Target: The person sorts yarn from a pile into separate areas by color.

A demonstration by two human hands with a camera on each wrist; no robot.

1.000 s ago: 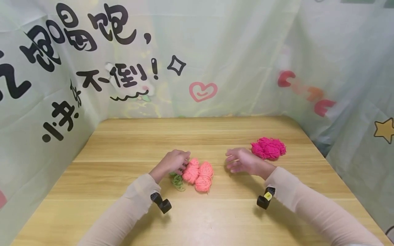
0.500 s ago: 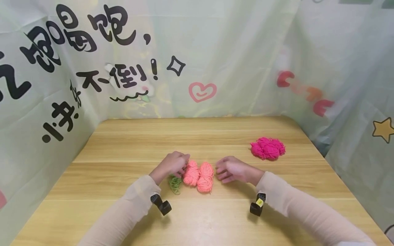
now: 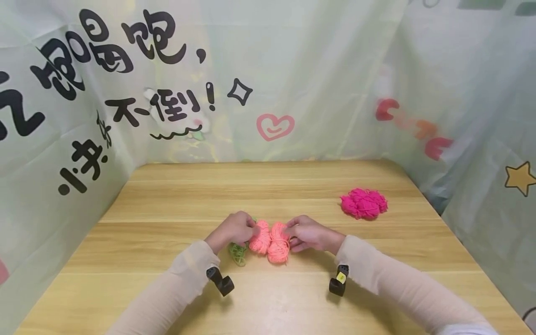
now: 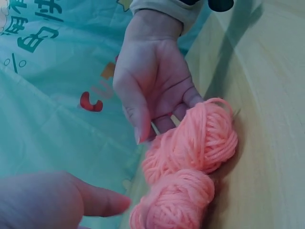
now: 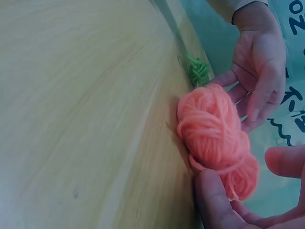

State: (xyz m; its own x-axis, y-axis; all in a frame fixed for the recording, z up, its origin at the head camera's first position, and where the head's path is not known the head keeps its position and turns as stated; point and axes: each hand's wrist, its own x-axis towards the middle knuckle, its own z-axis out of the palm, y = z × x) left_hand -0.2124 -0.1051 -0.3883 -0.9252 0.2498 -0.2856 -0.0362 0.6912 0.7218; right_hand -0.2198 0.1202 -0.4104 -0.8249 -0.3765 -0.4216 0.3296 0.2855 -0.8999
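Note:
Two coral-pink yarn skeins, a left one (image 3: pixel 260 237) and a right one (image 3: pixel 278 251), lie side by side on the wooden table (image 3: pixel 284 298). My left hand (image 3: pixel 234 228) is at the outer side of the left skein, partly over a small bundle of green yarn (image 3: pixel 238 254). At the right skein's outer side is my right hand (image 3: pixel 311 233), its fingers touching the yarn. The right hand's palm (image 4: pixel 157 76) faces the skeins in the left wrist view, thumb apart from its fingers. In the right wrist view the left hand (image 5: pixel 259 67) is likewise spread beside the yarn.
A loose magenta yarn bundle (image 3: pixel 364 204) lies at the table's back right. Printed cloth (image 3: pixel 326 83) hangs behind the table and along both sides. Each wrist carries a small black camera, such as the left one (image 3: pixel 220 281).
My right hand has moved left, from apart to touching the right skein. My left hand has come slightly nearer the left skein. The two skeins sit slightly differently; the magenta yarn stays put.

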